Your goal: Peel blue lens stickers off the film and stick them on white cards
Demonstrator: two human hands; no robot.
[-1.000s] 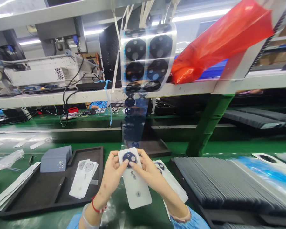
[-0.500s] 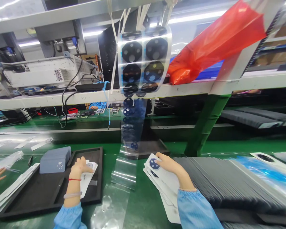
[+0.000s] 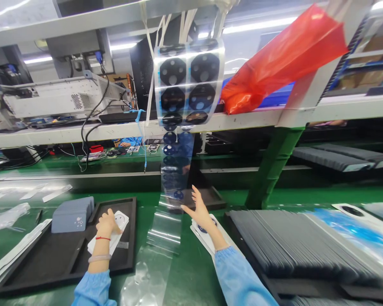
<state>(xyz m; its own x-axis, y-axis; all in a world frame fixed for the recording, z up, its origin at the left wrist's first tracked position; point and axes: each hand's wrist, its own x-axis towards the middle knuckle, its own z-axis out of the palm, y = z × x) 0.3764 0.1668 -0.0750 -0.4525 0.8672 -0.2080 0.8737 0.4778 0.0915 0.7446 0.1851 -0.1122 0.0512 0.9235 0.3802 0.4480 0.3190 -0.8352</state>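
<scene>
Green matting covers the counter [image 3: 185, 272], where the left hand [image 3: 107, 223] rests closed fingers on a white phone back [image 3: 110, 238] in the black tray [image 3: 60, 259], beside a grey stack [image 3: 73, 214]. The right hand [image 3: 199, 210], fingers spread and holding nothing, reaches up toward the hanging strip of round lens stickers [image 3: 175, 170], just above a small pile of white backs [image 3: 207, 231] already stickered. Judging by this, one back waits bare; stacked dark trays [image 3: 306, 246] crowd the right.

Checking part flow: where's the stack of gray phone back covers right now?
In the head view, the gray back covers stand at lower left, at the back-left corner of the black tray, just left of the left hand on the white covers.
</scene>
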